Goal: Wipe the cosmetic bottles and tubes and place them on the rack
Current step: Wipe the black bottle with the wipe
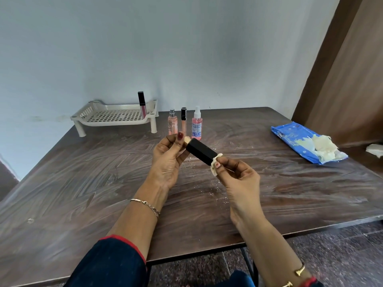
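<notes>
"So, how are your hands set?"

"Both are raised above the table (83, 183), in front of the rack (116, 118) and a little to its right, nearer me. My left hand (167, 160) has its palm turned toward me, fingers curled round the gold end of the black tube (200, 154), thumb lying on top. The tube slants down to the right. My right hand (238, 172) meets its lower end, thumb and forefinger pinching a small scrap of wipe (215, 164) against it, the other fingers folded in."

"And on the rack itself?"

"One lip gloss (142, 104) with a black cap, upright in the right rear corner."

"What stands beside it?"

"Just right of the rack's front right leg, a row of three: a pink spray bottle (172, 123) with a silver top, a slim tube (183, 121) with a black cap, and a clear-capped spray bottle (196, 124)."

"Any writing you can read?"

"The clear-capped bottle carries a blue and white label, but its print is too small to make out. Well to the right of the rack lies a blue wipes packet (304, 141), open, with white wipes bunched at its mouth. Its lettering is blurred too. The black tube shows no writing on the side facing me."
</notes>
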